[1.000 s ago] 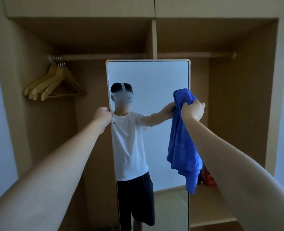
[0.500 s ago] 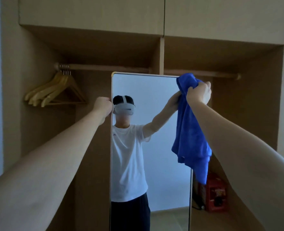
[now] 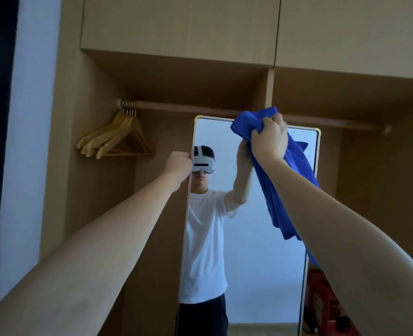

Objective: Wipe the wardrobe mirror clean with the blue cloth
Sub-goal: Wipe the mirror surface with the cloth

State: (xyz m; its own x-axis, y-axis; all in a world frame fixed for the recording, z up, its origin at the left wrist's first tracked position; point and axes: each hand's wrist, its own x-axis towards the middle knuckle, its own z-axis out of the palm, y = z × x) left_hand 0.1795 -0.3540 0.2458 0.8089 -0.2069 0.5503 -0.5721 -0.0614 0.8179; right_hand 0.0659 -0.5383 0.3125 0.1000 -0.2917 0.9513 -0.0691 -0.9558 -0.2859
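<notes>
- A person's right hand [image 3: 269, 138] bunches the blue cloth [image 3: 287, 175] in curled fingers at the top edge of the wardrobe mirror [image 3: 261, 238], the rest of the cloth hanging down over the glass's upper right part
- The left hand [image 3: 179, 163] closes on the mirror's left edge about head height, apparently steadying the tall panel; how far the fingers wrap behind the frame cannot be seen from here
- The mirror stands upright in the open wardrobe, below the hanging rail [image 3: 224, 110], with wooden hangers [image 3: 114, 139] well off to its left and a red box [image 3: 321, 304] low behind its right edge
- Judged from the pose, the wiping step is in hand at the highest band of the glass, most of the surface still to cover
- The next move likely calls for pressing the wad flat to the glass and drawing it across or down in overlapping passes, the left hand bracing the frame
</notes>
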